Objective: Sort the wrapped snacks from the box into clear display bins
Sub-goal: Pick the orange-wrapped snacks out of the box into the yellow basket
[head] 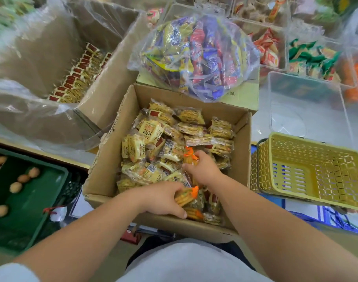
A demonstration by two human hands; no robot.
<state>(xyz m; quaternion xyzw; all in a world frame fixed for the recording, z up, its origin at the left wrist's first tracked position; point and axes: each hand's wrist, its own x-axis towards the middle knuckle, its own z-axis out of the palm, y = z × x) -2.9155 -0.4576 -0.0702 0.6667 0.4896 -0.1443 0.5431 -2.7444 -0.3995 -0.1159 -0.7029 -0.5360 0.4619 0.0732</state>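
Picking step: the left hand [164, 200] and the right hand [202, 169] each grip orange-tipped snacks [191, 157] in the box [105, 176]; next these probably go to the clear bin [308, 119], far right.

The person wears a white short-sleeved shirt [186, 261] of smooth, pale, softly creased cloth. Left of the shirt front, the edge of the left sleeve [13, 272] shows in the same white. Both forearms are bare down to the left hand [164, 198] and the right hand [202, 169]. Just above the shirt front, a dark garment [151, 249] covers the lap.
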